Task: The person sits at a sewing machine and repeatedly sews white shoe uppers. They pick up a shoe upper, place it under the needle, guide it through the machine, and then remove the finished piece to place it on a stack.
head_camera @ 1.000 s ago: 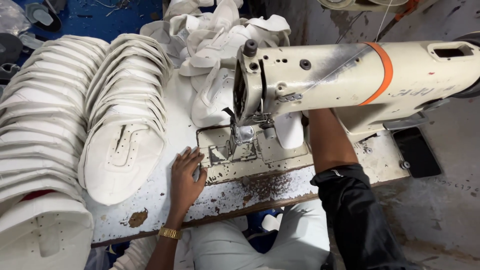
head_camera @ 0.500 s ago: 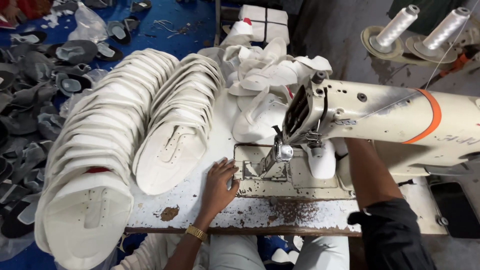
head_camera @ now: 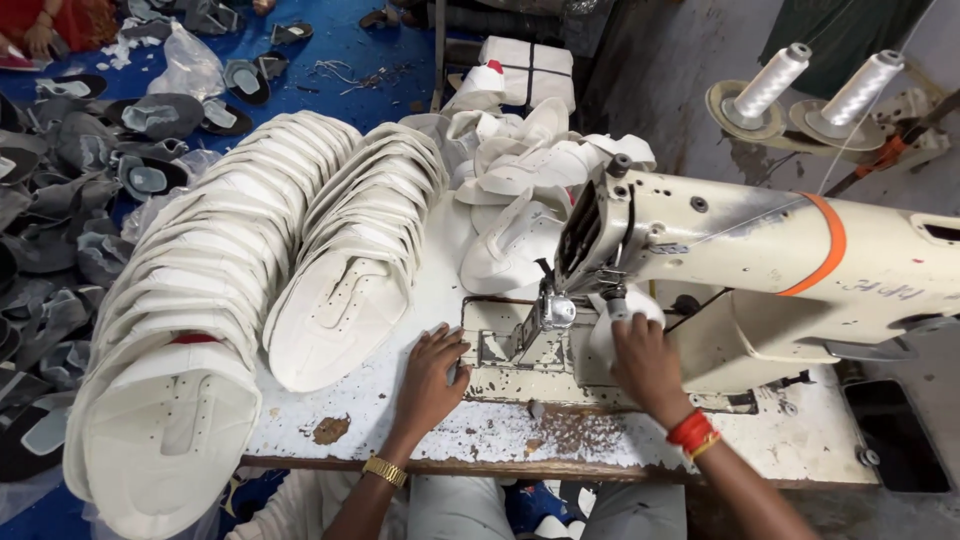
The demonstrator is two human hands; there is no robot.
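White shoe piece (head_camera: 612,322) held under the sewing machine (head_camera: 740,250) by right hand (head_camera: 645,362); left hand (head_camera: 432,378) flat, open on table (head_camera: 420,430).

Bright even overhead light, soft shadows under the sewing machine (head_camera: 760,250), mild edge distortion, corners perhaps slightly soft

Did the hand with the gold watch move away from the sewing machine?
No. The left hand rests flat on the table just left of the sewing machine's metal plate, as before. Only the camera view shifted.
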